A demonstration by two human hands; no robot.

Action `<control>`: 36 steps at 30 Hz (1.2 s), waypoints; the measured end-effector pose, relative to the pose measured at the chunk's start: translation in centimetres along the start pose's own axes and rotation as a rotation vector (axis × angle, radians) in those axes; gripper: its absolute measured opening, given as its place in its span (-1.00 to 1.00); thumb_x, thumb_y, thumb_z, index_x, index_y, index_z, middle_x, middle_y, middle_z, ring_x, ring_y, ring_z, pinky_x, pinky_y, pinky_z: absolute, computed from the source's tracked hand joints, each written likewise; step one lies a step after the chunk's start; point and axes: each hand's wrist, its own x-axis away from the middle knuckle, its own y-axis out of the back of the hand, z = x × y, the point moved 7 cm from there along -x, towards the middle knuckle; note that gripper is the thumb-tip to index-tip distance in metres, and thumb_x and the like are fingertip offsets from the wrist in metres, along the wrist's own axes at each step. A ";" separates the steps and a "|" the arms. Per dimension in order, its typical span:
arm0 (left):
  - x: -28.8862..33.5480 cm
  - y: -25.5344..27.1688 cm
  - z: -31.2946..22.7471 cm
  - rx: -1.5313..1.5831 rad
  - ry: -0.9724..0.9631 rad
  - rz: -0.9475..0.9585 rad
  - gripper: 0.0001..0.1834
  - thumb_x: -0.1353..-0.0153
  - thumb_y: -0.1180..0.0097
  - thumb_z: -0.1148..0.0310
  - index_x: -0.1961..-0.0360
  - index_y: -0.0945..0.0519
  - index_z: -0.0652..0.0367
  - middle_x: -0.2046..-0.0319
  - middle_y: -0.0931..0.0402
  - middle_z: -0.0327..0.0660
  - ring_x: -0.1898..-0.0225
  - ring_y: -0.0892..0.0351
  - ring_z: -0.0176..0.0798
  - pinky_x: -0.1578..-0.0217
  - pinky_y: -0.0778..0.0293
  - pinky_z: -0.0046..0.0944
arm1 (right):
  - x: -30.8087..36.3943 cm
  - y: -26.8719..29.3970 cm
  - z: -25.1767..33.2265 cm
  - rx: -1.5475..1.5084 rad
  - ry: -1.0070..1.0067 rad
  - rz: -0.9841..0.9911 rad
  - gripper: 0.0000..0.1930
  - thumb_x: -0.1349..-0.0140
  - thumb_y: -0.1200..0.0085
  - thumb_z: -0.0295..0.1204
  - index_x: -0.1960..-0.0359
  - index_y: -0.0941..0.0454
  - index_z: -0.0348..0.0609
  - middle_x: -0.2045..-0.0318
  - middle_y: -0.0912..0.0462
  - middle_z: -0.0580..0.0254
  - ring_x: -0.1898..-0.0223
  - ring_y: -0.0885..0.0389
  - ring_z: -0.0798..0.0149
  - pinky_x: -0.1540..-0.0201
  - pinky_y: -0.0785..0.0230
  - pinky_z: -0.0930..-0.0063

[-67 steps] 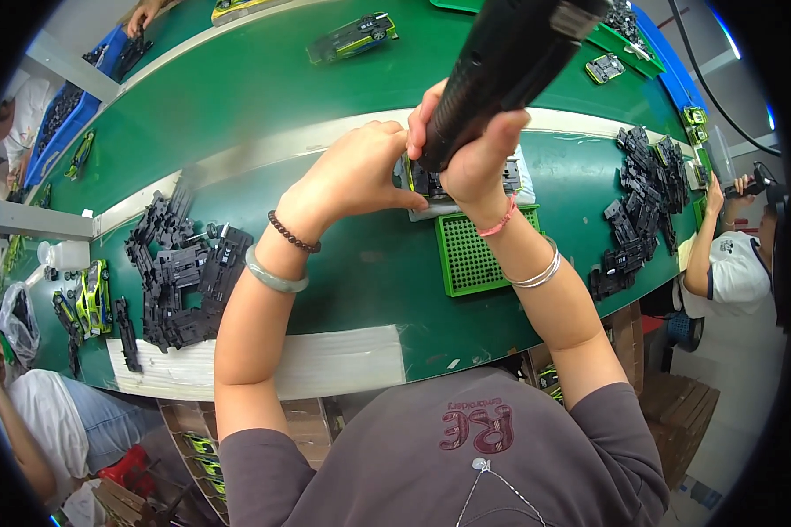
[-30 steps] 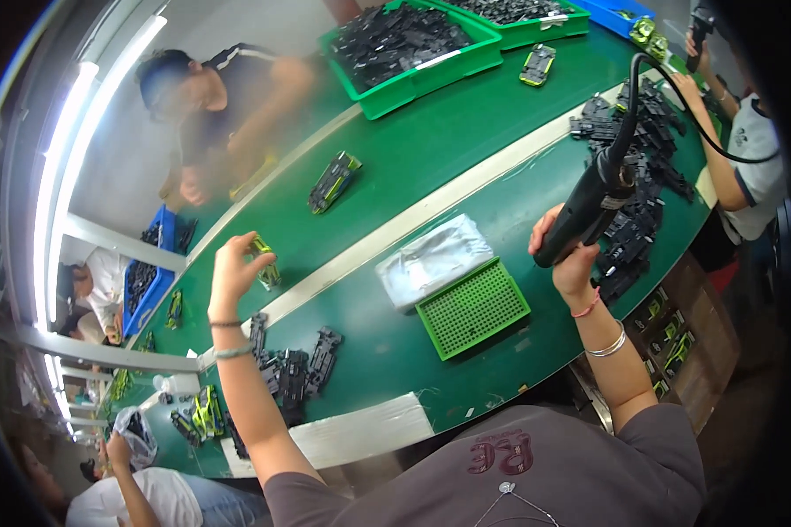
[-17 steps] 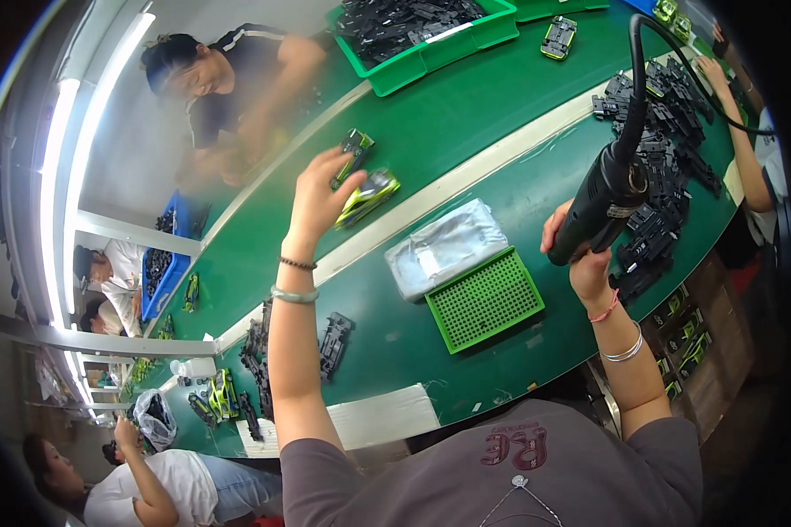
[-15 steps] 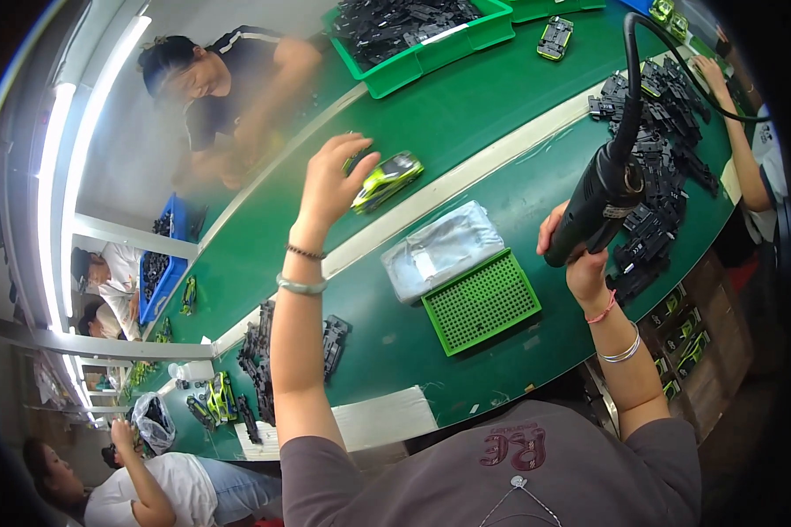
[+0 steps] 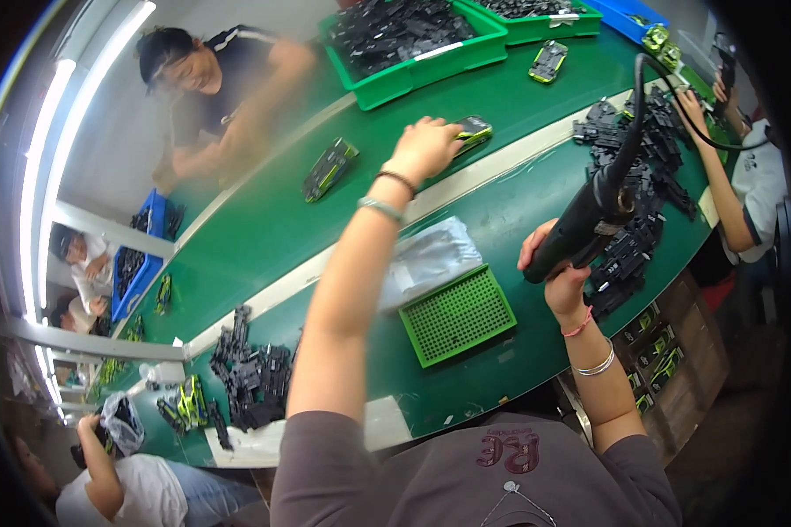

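Observation:
My left hand (image 5: 424, 146) is stretched far forward over the green belt (image 5: 255, 237), its fingers resting on a small green-and-black toy car (image 5: 473, 132). Whether it still grips the car I cannot tell for sure, but the fingertips touch it. My right hand (image 5: 555, 269) is closed around a black electric screwdriver (image 5: 589, 215), held tilted above the table with its cable (image 5: 650, 79) arching up and to the right. Below my left forearm lie a clear plastic bag (image 5: 431, 259) and a green perforated tray (image 5: 459, 314).
Piles of black plastic parts lie at the right (image 5: 637, 202) and lower left (image 5: 250, 378). Green bins (image 5: 413, 39) of parts and more toy cars (image 5: 330, 169) stand across the belt. Other people work opposite (image 5: 228, 79), at the right (image 5: 747, 176) and lower left (image 5: 114, 474).
My left hand carried the toy car from the left side forward and to the right, down onto the belt. The right hand lowered the screwdriver from the tray and holds it aside.

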 end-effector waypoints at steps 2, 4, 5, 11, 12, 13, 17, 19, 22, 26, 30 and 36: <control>5.2 2.5 3.4 -0.060 -0.027 -0.112 -0.55 -0.13 -0.04 0.23 -0.08 -0.42 0.04 -0.08 -0.30 0.11 -0.08 -0.32 0.11 -0.10 -0.26 -0.06 | -0.3 -0.2 0.6 0.067 -0.017 -0.020 -0.14 0.14 0.13 0.45 0.38 -0.39 -0.30 0.57 -0.46 0.25 0.54 -0.43 0.43 0.51 -0.23 0.60; 10.9 5.2 5.8 -0.004 0.023 -0.186 -0.55 -0.13 -0.06 0.27 -0.07 -0.42 0.09 -0.09 -0.30 0.13 -0.07 -0.34 0.13 -0.08 -0.27 -0.08 | -0.3 0.3 0.5 0.109 -0.034 -0.025 -0.14 0.13 0.12 0.45 0.36 -0.39 -0.31 0.56 -0.46 0.26 0.53 -0.43 0.44 0.51 -0.22 0.61; 13.7 7.0 7.0 0.038 0.080 -0.232 -0.54 -0.11 -0.08 0.29 -0.08 -0.42 0.10 -0.08 -0.30 0.13 -0.06 -0.34 0.13 -0.08 -0.28 -0.08 | -0.3 0.4 0.5 0.121 -0.037 -0.037 -0.14 0.13 0.12 0.45 0.35 -0.39 -0.31 0.55 -0.46 0.27 0.52 -0.44 0.44 0.50 -0.22 0.62; 30.7 8.8 18.7 -0.044 0.494 0.076 -0.35 0.10 -0.19 0.35 -0.12 -0.37 0.12 -0.06 -0.36 0.05 -0.07 -0.36 0.04 -0.09 -0.29 -0.15 | 0.1 -0.2 -0.2 0.162 -0.053 -0.015 -0.13 0.15 0.12 0.46 0.33 -0.36 -0.28 0.43 -0.42 0.22 0.45 -0.44 0.41 0.39 -0.27 0.58; 32.8 8.3 20.1 -0.078 0.617 0.182 -0.31 0.15 -0.20 0.36 -0.12 -0.37 0.13 -0.03 -0.39 0.04 -0.06 -0.38 0.02 -0.09 -0.30 -0.17 | 0.3 0.3 -0.6 0.194 -0.060 0.004 -0.12 0.15 0.16 0.47 0.34 -0.35 -0.28 0.42 -0.42 0.22 0.44 -0.44 0.40 0.39 -0.27 0.57; 35.4 7.9 21.7 -0.111 0.746 0.290 -0.28 0.21 -0.21 0.36 -0.12 -0.36 0.14 -0.01 -0.42 0.04 -0.05 -0.40 0.01 -0.08 -0.31 -0.19 | 0.2 0.0 -0.7 0.233 -0.096 0.001 -0.06 0.22 0.23 0.52 0.28 -0.29 -0.27 0.47 -0.38 0.21 0.46 -0.40 0.36 0.36 -0.28 0.54; 41.7 8.6 25.8 -0.182 0.856 0.206 -0.32 0.28 -0.21 0.40 -0.04 -0.43 0.17 0.11 -0.49 0.07 0.05 -0.46 0.05 -0.01 -0.38 -0.17 | 0.2 0.6 -0.9 0.170 -0.084 -0.010 -0.06 0.22 0.23 0.52 0.27 -0.28 -0.27 0.47 -0.37 0.21 0.46 -0.38 0.34 0.36 -0.29 0.51; 43.6 8.8 27.4 -0.203 0.876 0.161 -0.34 0.30 -0.23 0.40 0.00 -0.46 0.16 0.12 -0.49 0.08 0.05 -0.46 0.05 0.01 -0.39 -0.17 | 0.2 1.1 -1.0 0.118 -0.094 0.009 -0.08 0.20 0.22 0.50 0.25 -0.28 -0.25 0.47 -0.37 0.22 0.43 -0.37 0.34 0.35 -0.28 0.50; 42.9 9.7 26.6 -0.207 0.865 0.087 -0.38 0.30 -0.28 0.37 0.06 -0.49 0.12 0.16 -0.51 0.06 0.09 -0.48 0.04 0.05 -0.41 -0.15 | 0.3 2.6 -0.8 0.078 -0.119 0.014 -0.09 0.22 0.19 0.49 0.25 -0.29 -0.24 0.46 -0.36 0.22 0.42 -0.36 0.33 0.31 -0.28 0.49; 48.0 13.1 25.6 -0.346 0.744 -0.241 -0.42 0.23 -0.32 0.35 0.06 -0.47 0.06 0.19 -0.50 0.01 0.14 -0.49 0.04 0.12 -0.43 -0.08 | -0.1 1.4 -1.8 0.052 -0.146 0.008 -0.08 0.24 0.16 0.49 0.23 -0.30 -0.25 0.43 -0.37 0.20 0.39 -0.37 0.31 0.28 -0.30 0.45; 49.4 17.3 18.4 -0.513 0.582 -0.490 -0.50 0.14 -0.30 0.32 0.11 -0.47 0.14 0.30 -0.52 0.03 0.23 -0.51 0.07 0.22 -0.43 -0.04 | -0.9 3.3 -2.4 0.112 -0.188 0.129 0.01 0.26 0.29 0.55 0.28 -0.36 -0.33 0.46 -0.42 0.13 0.40 -0.41 0.24 0.25 -0.33 0.39; 64.4 21.1 1.4 -0.573 1.043 -0.639 -0.53 0.07 -0.31 0.25 0.14 -0.48 0.24 0.37 -0.55 -0.09 0.31 -0.54 -0.08 0.25 -0.41 -0.18 | -1.9 3.0 -2.1 0.227 -0.169 0.082 0.07 0.28 0.33 0.58 0.25 -0.41 -0.39 0.37 -0.45 0.06 0.28 -0.40 0.12 0.07 -0.28 0.27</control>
